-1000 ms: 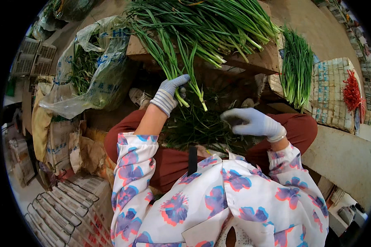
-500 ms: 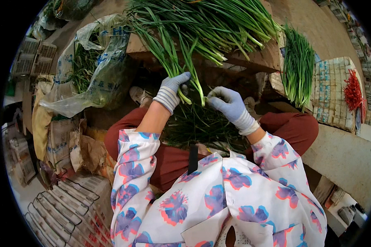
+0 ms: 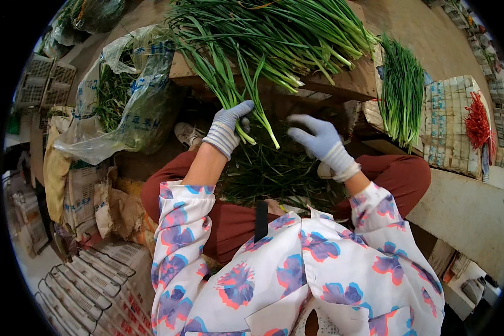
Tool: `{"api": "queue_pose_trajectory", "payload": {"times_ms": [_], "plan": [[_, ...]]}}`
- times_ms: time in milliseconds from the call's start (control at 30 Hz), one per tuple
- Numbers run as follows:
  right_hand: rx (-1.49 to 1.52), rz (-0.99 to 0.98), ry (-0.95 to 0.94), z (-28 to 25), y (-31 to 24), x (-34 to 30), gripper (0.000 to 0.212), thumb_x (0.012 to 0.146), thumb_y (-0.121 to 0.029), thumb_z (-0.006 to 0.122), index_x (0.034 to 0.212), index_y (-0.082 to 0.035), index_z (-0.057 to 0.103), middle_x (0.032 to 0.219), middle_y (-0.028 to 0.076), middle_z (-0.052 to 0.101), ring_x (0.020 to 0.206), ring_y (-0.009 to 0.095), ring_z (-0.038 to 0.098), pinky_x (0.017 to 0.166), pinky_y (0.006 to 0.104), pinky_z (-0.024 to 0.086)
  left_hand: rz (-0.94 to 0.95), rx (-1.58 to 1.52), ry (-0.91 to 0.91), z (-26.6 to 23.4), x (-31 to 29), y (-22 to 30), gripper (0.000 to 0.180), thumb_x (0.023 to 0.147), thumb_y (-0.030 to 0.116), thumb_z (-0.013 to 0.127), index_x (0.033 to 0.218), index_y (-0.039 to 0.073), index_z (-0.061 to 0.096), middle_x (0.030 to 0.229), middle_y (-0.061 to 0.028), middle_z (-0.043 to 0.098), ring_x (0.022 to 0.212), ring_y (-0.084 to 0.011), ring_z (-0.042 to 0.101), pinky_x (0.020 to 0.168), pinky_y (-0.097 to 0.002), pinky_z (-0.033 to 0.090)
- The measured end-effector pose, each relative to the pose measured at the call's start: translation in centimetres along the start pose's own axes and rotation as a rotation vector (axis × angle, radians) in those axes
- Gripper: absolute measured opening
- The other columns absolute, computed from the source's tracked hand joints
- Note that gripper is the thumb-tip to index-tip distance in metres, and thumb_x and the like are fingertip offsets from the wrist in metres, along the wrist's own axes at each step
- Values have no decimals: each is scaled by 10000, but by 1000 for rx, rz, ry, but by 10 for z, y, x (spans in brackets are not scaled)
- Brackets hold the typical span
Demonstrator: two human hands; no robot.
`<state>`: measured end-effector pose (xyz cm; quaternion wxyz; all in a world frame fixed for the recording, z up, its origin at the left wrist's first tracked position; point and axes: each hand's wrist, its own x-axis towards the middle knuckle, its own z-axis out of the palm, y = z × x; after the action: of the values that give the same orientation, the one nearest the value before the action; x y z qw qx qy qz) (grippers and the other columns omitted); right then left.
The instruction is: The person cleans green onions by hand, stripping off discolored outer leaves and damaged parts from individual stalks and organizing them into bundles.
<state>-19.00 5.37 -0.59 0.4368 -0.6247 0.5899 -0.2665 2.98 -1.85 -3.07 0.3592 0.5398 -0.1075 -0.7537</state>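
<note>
My left hand (image 3: 229,122), in a grey-white knit glove, is closed round a small bunch of garlic chives (image 3: 221,78). Their pale cut ends point toward me and the leaves reach up onto the pile. One separate stalk (image 3: 266,120) slants out beyond my left thumb, its pale end hanging free. My right hand (image 3: 319,140), gloved alike, is a short way right of that stalk, with fingers apart and nothing visible in them. A big heap of garlic chives (image 3: 285,39) lies on the wooden board (image 3: 347,84) ahead of me.
Leaf scraps (image 3: 280,173) litter the floor between my legs. At left stands a clear plastic bag (image 3: 145,106) of greens. A sorted bundle (image 3: 402,92) lies at right, near red ties (image 3: 478,123) on a stack of packed sheets (image 3: 448,123). Wire-handled crates (image 3: 89,280) sit lower left.
My right hand has drawn back slightly right from the stalk's pale end, and its fingers have spread from a pinch. My left hand keeps its hold, shifting slightly left.
</note>
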Motion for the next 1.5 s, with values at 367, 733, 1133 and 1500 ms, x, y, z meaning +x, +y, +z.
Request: {"api": "queue_pose_trajectory", "payload": {"times_ms": [367, 733, 1133, 1500], "plan": [[180, -223, -94, 18, -51, 40, 162, 737, -150, 638, 828, -19, 610, 717, 93, 608, 668, 130, 572, 650, 278, 469, 32, -120, -107, -8, 4, -15, 209, 780, 175, 668, 927, 56, 579, 796, -48, 608, 661, -171, 581, 547, -305, 498], [-930, -203, 215, -19, -16, 66, 226, 790, -306, 593, 774, -83, 559, 700, 101, 607, 611, 297, 588, 531, 392, 464, -158, -138, -459, -1, -7, -11, 258, 818, 256, 632, 1003, 120, 517, 650, 13, 455, 480, -105, 430, 453, -254, 347], [-1353, 110, -1093, 27, 47, -13, 287, 805, -284, 570, 1023, -113, 646, 989, 90, 645, 987, 244, 584, 939, 495, 319, 256, -417, -181, -18, -10, 28, 66, 849, 146, 580, 868, 93, 547, 571, 29, 388, 415, -89, 288, 406, -243, 252], [1145, 450, 245, 34, 20, 87, 242, 852, -282, 574, 889, -43, 575, 778, 103, 616, 596, 165, 570, 522, 287, 457, 219, -199, -64, 3, -5, 14, 161, 783, 143, 660, 911, 76, 590, 763, -56, 630, 523, -113, 530, 456, -256, 426]]}}
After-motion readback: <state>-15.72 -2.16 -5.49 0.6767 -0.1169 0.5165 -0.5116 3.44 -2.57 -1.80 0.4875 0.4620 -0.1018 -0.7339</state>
